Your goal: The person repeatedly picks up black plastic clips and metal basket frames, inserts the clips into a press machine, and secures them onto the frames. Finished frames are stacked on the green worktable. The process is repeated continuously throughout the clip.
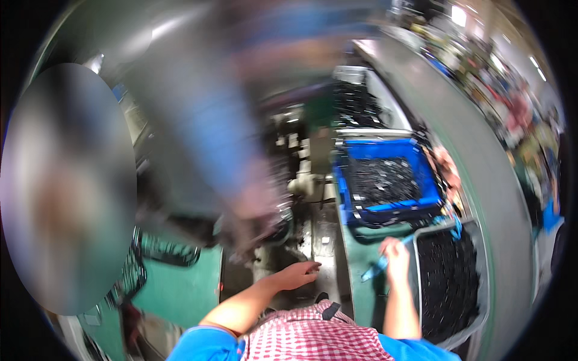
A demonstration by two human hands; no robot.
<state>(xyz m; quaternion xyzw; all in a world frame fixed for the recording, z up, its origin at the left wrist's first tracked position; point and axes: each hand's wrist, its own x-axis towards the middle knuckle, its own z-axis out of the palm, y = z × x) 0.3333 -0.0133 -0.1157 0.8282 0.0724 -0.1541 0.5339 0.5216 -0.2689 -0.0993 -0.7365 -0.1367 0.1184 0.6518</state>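
Plainly, the right hand [395,257] grips a light-blue strip [374,271], too blurred to identify surely, its long axis slanting down-left over the green bench [363,304] beside the grey bin [483,265]; the left hand [299,275], farther off, has loosely extended fingers, holding nothing visible.

A blue plastic crate [425,174] is gleaming at three o'clock; a checked cloth apron [307,342] is looking matt at six, a green tabletop [180,286] smooth at eight.

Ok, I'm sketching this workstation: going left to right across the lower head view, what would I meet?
Green tabletop → left hand → right hand holding a light-blue item → grey bin of small black pieces.
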